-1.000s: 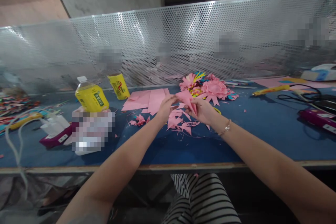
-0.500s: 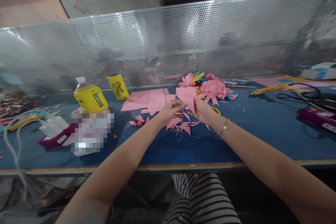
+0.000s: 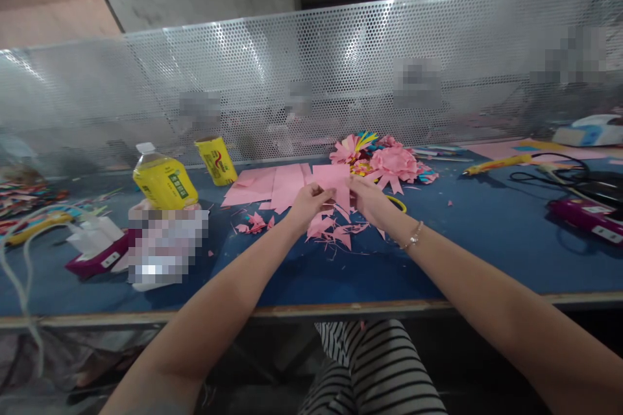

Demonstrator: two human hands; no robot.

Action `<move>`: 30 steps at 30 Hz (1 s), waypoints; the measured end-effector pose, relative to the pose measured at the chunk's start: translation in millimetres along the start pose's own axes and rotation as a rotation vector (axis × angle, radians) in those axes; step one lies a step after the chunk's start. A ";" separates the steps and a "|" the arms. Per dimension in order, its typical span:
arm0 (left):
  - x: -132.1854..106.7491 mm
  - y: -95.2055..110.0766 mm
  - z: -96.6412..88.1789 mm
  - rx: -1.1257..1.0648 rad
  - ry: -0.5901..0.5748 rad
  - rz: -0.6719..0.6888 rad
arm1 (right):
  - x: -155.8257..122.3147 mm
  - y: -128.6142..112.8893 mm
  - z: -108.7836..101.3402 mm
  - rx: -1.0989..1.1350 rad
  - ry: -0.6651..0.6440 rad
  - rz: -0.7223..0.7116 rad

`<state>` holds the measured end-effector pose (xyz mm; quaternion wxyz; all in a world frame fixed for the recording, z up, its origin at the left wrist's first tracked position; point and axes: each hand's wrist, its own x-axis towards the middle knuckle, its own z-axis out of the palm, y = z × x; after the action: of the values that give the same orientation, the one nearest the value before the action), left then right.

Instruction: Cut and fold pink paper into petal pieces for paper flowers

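Observation:
A piece of pink paper (image 3: 333,177) is held up between my two hands over the blue table. My left hand (image 3: 311,203) pinches its lower left edge, and my right hand (image 3: 368,199) grips its right edge. Below them lie cut pink paper scraps (image 3: 335,232). To the left, flat pink sheets (image 3: 288,187) overlap on the table. Just beyond my right hand sits a pink paper flower (image 3: 393,162), among more pink, yellow and blue paper pieces. A yellow ring-like handle (image 3: 398,203) shows partly behind my right wrist.
At left stand a bottle of yellow liquid (image 3: 165,178), a yellow packet (image 3: 216,161) and a purple power strip (image 3: 100,259). A yellow glue gun (image 3: 496,165) with a black cable lies at right, near another purple strip (image 3: 586,219). A perforated metal screen (image 3: 272,78) borders the back.
The pink paper has turned from a tilted, folded-looking shape to a flatter one facing me. My left hand now grips its lower left, and my right hand has shifted slightly left.

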<state>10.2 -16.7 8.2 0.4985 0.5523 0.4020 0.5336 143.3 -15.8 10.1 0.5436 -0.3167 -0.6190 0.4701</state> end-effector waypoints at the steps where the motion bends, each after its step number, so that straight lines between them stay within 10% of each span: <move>1: 0.2 -0.5 -0.1 0.030 0.000 0.023 | 0.9 1.3 -2.6 -0.049 0.005 -0.028; 11: -1.0 -0.3 -3.2 0.156 0.056 0.285 | 4.6 3.6 -10.2 -0.320 0.108 0.004; 17: -4.3 6.5 -8.4 0.248 0.127 0.254 | 4.4 0.4 -28.2 -1.059 -0.037 -0.197; 21: 0.5 7.4 -12.9 0.262 0.198 0.265 | 7.2 10.9 -54.2 -1.529 -0.010 0.036; 30: 2.4 5.0 -13.0 0.157 0.121 0.266 | 17.8 23.0 -72.2 -1.432 -0.155 0.328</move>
<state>-2.9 -13.6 12.8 0.3538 0.6048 0.3952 0.5940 206.9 25.7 -7.0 0.0814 -0.6484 -0.7554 0.0473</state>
